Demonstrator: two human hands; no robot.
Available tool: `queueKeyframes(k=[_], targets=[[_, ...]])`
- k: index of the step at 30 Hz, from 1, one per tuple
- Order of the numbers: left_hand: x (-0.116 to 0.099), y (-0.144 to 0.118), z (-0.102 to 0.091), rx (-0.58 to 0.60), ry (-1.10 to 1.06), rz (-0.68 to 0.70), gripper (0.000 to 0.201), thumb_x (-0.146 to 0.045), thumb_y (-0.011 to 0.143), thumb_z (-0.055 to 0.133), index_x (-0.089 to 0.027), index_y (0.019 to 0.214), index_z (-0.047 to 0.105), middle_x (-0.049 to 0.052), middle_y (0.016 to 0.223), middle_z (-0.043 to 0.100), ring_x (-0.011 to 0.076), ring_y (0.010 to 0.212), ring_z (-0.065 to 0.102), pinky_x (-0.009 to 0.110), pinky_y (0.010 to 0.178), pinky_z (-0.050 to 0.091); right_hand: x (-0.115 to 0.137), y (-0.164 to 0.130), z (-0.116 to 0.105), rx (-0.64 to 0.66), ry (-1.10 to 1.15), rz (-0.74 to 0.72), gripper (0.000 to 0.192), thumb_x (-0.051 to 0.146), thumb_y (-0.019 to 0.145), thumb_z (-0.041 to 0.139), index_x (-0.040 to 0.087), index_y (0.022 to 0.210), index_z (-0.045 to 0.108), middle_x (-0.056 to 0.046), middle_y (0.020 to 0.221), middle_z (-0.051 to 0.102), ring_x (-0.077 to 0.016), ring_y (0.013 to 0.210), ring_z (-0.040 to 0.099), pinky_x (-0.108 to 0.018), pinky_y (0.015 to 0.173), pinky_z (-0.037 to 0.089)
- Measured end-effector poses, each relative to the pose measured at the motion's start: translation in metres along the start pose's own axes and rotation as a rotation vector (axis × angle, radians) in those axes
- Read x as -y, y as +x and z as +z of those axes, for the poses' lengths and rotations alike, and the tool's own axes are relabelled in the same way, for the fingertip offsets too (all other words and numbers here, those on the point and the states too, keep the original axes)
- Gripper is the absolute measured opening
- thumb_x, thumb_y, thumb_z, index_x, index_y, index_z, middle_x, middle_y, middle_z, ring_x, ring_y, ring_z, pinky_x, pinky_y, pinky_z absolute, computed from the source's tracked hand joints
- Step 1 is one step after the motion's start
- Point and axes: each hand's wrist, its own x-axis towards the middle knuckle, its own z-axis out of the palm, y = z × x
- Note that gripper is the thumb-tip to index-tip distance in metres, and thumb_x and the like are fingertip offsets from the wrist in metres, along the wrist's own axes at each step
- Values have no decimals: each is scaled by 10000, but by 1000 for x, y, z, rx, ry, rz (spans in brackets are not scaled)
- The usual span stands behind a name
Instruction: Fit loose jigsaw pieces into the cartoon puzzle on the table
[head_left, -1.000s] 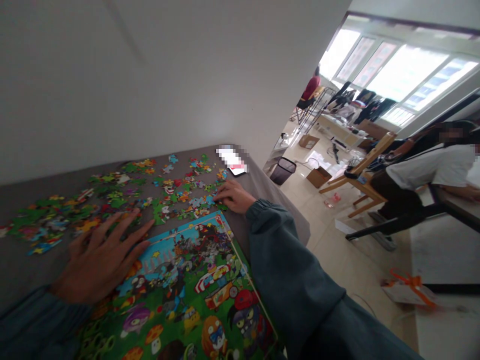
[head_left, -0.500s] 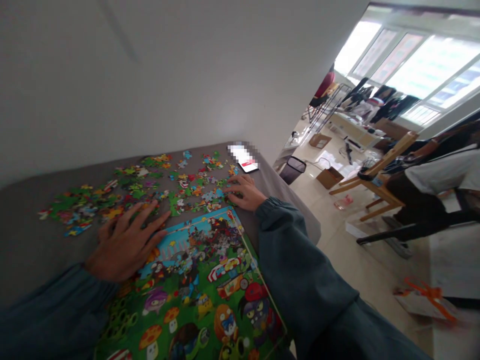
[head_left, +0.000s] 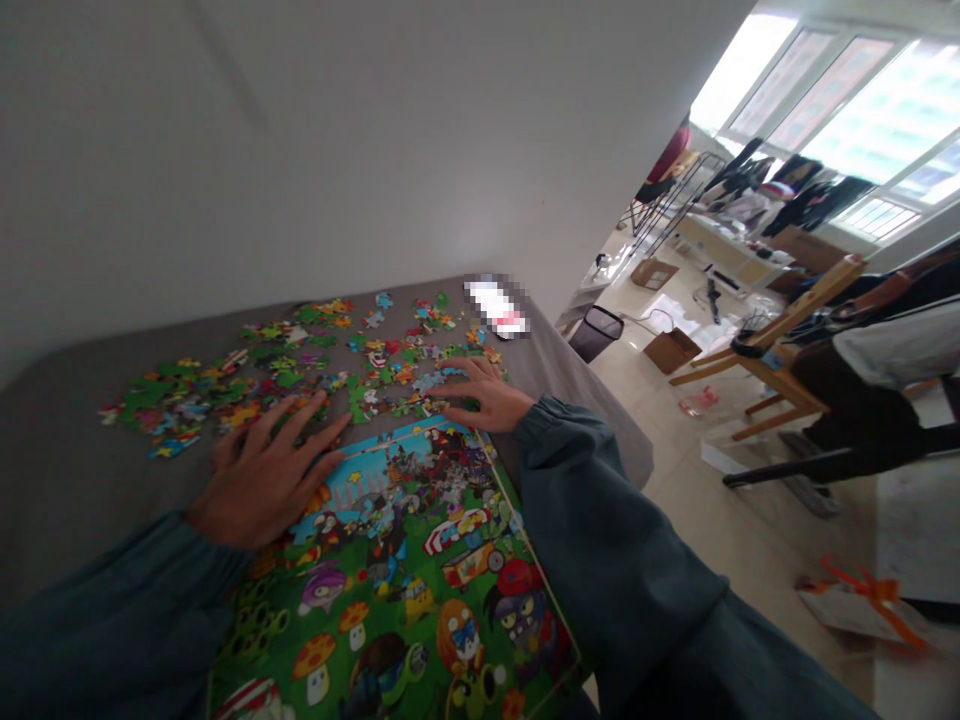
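A colourful cartoon jigsaw board [head_left: 405, 580] lies on the grey table [head_left: 67, 480] in front of me. My left hand [head_left: 266, 475] rests flat with fingers spread on the board's upper left corner. My right hand [head_left: 480, 395] lies at the board's far edge, fingers apart, touching loose puzzle pieces [head_left: 390, 375]. Many more loose pieces [head_left: 195, 395] are scattered across the table beyond the board. Both arms wear dark teal sleeves.
A phone [head_left: 499, 308] lies at the table's far right corner. A plain wall stands behind the table. To the right, a black bin [head_left: 596, 333], cardboard boxes [head_left: 671, 350], a wooden chair [head_left: 780, 345] and a seated person [head_left: 885, 370] are on the floor area.
The view has swung a little, shifting everything right in the picture. My right hand has slid slightly nearer along the pieces at the board's far edge. My left hand stays flat on the board.
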Motion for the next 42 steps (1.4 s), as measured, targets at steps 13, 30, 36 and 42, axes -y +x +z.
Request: queueKeyframes(k=[13,30,36,42], targets=[[3,1,6,55,-1,-39,656,-558,1080,177,-349,1553,581,57,1744,393,396,1594,290,662,1203,290,4,-2,-8,98,-153,153,420,475,1082,567,378,1481,659,-71,1746,354,-377,1610,234,-665,1269,242],[6,1,0,-15,-50,-18,618,-568,1094,217,-374,1553,582,53,1699,469,427,1539,425,705,1176,375,-6,1,-8,48,-92,356,708,563,1102,461,289,1723,264,-98,1800,194,-337,1675,130,-578,1317,235],[9,2,3,-2,-20,-7,626,-551,1081,236,-335,1542,600,75,1692,478,386,1545,424,670,1196,371,-6,6,8,33,-118,385,642,554,1115,422,285,1695,362,-89,1809,142,-337,1676,105,-513,1339,199],[19,29,-5,13,-12,114,612,-578,1076,272,-344,1530,609,70,1648,536,387,1536,423,661,1223,337,1,16,15,-21,-163,287,606,523,1136,359,293,1696,345,-61,1796,217,-317,1676,131,-593,1335,180]])
